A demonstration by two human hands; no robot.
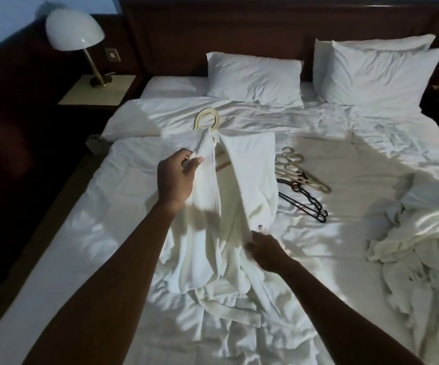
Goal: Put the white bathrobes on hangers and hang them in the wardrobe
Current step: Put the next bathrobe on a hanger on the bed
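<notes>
1. Bathrobe (213,206), white, on a cream hanger (207,119), spread on the bed (81,206).
2. Our left hand (177,177): grip pinching the robe's collar edge.
3. Our right hand (264,250): grip curled on the lower front edge.
4. Spare hangers (302,180) lie just beside; second robe (418,233) heaped far right.

Robe on hanger: white ribbed towelling bathrobe (213,206), centre frame, collar threaded on a cream plastic hanger (207,119), skirt crumpled on the sheet.
Second robe: white bathrobe (418,238), heaped at right edge.
Spare hangers: cream and black hangers (302,183), piled right of centre.
</notes>
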